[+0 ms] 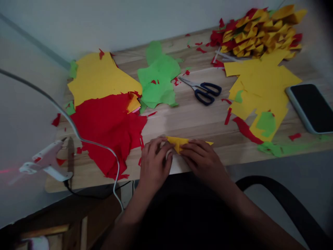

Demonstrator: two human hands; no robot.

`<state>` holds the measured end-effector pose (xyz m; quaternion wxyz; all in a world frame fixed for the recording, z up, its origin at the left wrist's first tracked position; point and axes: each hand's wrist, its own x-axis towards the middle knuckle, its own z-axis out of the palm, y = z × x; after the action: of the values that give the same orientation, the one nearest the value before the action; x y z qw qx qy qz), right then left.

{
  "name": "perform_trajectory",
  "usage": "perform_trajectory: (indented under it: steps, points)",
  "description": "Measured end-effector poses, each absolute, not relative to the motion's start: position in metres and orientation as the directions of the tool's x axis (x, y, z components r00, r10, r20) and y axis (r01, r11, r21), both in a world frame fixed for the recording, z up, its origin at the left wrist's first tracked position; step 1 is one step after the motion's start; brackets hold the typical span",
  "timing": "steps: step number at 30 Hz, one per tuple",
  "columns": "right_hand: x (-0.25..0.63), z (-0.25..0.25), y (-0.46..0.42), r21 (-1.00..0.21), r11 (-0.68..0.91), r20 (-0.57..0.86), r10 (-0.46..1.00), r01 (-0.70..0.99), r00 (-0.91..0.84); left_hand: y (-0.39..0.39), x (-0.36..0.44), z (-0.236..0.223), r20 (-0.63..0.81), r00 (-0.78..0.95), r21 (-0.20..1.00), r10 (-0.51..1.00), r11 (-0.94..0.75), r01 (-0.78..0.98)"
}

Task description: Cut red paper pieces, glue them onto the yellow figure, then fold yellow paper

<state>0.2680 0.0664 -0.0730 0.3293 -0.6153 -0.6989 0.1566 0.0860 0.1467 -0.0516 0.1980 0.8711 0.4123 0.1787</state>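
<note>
Fingers [166, 152] of both hands pressed flat on yellow paper piece [179, 142] at near bench [197, 118] edge. Risk: crooked crease if paper slides; piece overhanging edge, could slip off.

Matt coloured paper sheets [109, 118] on grained wooden table [192, 118]; glossy phone [310, 107], metal-bladed scissors [201, 91].

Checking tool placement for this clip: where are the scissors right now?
In the head view, the scissors lie untouched on the wooden desk, right of centre, between the green paper scraps and the cut yellow sheet.
</note>
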Motion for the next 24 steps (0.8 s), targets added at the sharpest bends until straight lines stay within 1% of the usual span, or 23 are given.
perform_trajectory:
  steps: [2, 4, 7, 10, 17, 24]
  points:
    - [0.269, -0.07, 0.066, -0.632, 0.192, 0.263, 0.964, 0.751, -0.026, 0.149, 0.085, -0.053, 0.13, 0.656, 0.504, 0.743, -0.62, 0.602]
    - [0.268, -0.067, 0.066, -0.63, 0.166, 0.245, 0.969, 0.759, -0.009, 0.154, 0.085, -0.054, 0.1, 0.682, 0.517, 0.725, -0.624, 0.587]
    - [0.269, -0.065, 0.067, -0.609, 0.126, 0.21, 0.978, 0.783, 0.006, 0.16, 0.087, -0.056, 0.107, 0.672, 0.539, 0.733, -0.61, 0.581]
    - [0.272, -0.064, 0.07, -0.595, 0.131, 0.206, 0.979, 0.793, -0.007, 0.163, 0.088, -0.059, 0.132, 0.664, 0.549, 0.736, -0.612, 0.57]
    - [0.274, -0.063, 0.079, -0.641, 0.116, 0.223, 0.974, 0.759, 0.039, 0.163, 0.091, -0.063, 0.154, 0.629, 0.569, 0.762, -0.589, 0.574]
    - [0.276, -0.067, 0.076, -0.592, 0.075, 0.191, 0.98, 0.802, 0.049, 0.163, 0.091, -0.059, 0.145, 0.631, 0.577, 0.762, -0.583, 0.572]
